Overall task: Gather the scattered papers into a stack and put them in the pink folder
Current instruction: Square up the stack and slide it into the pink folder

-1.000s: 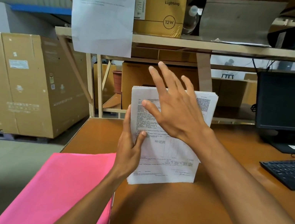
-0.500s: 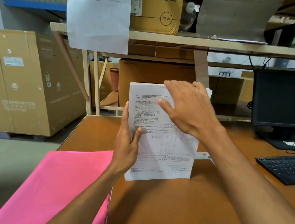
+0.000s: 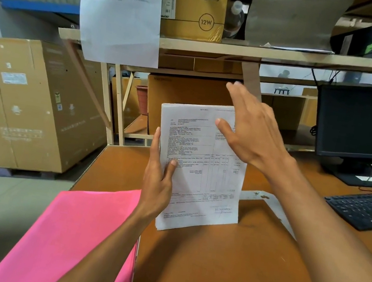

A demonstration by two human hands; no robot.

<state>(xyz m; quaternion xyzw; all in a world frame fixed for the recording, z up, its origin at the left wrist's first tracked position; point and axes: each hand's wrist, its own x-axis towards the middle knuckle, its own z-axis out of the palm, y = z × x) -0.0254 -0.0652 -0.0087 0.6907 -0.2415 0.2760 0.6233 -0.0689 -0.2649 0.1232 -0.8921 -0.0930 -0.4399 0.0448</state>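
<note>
Starting at the near edge: pink folder (image 3: 70, 239), closed, lying flat and overhanging the left side of the brown desk (image 3: 220, 269); just beside the papers, not touching them.

Left hand (image 3: 158, 180): clamped on the left edge of the paper stack (image 3: 197, 182), thumb across the printed face, fingers hidden behind.

Paper stack: white printed sheets, held upright with the lower edge down at the desk top and the edges fairly square. Handling, by judgement: light, thin and limp, and the sheets are apt to slide and fan apart. Best pinched firmly along one long edge with support under the bottom, then fed into the folder edge first. Print too small to read; looks like an invoice table, with a signature low on the page.

Right hand (image 3: 252, 134): fingers straight and spread at the stack's upper right corner, holding nothing; contact cannot be told.

Black keyboard (image 3: 365, 208) and dark monitor (image 3: 365, 124), right.

Shelf above: yellow box (image 3: 192, 6) reading "Crompton Lighting", "12W". Hanging notice sheet (image 3: 120, 11): text blurred.
</note>
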